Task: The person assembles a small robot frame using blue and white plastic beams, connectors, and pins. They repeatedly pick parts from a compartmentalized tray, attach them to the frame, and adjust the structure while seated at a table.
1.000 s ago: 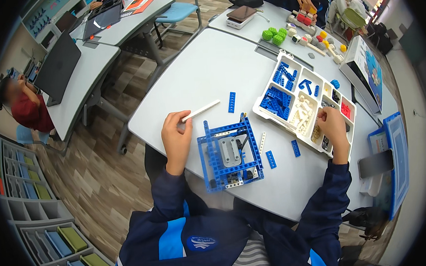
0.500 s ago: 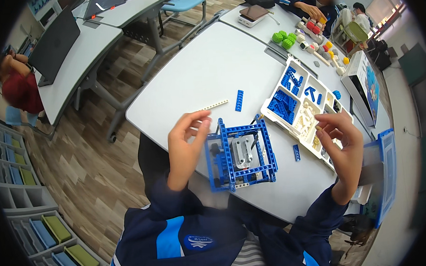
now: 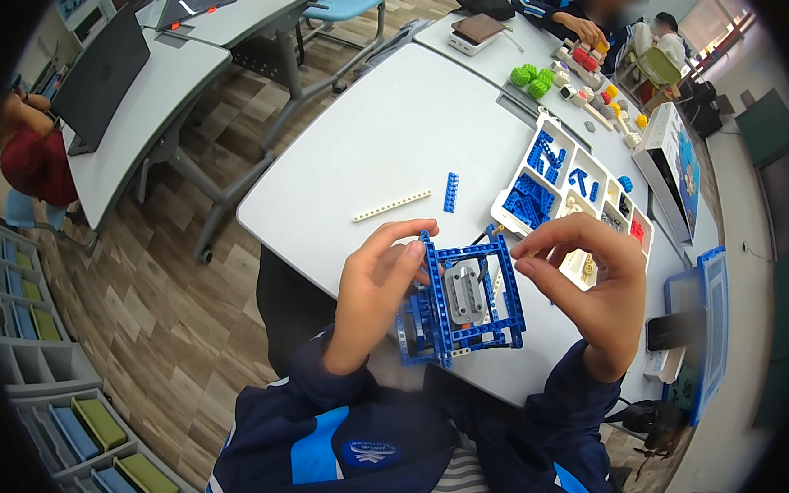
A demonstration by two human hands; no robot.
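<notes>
A box-shaped frame of blue building-brick beams [image 3: 513,304] stands at the table's near edge, with a grey motor-like block [image 3: 465,296] inside it. At the frame's upper left corner, my left hand [image 3: 375,297] has its thumb and fingers closed about the end of a beam. My right hand [image 3: 595,279] pinches thumb and forefinger together close to the frame's upper right side. Whatever lies in that pinch is too small and covered to make out. Beyond the frame lie a long cream beam [image 3: 392,206] and a short blue beam [image 3: 451,192].
A white sorting tray [image 3: 504,211] holds blue, cream, grey and red pieces behind my right hand. Green wheels [image 3: 531,79] and loose bricks lie farther back, where another person [image 3: 570,10] works. A box [image 3: 673,175] and a blue-rimmed bin [image 3: 715,317] stand at the right.
My right hand has come left from above the tray to the frame, its fingertips still pinched. My left hand has moved right and closed on the frame's corner.
</notes>
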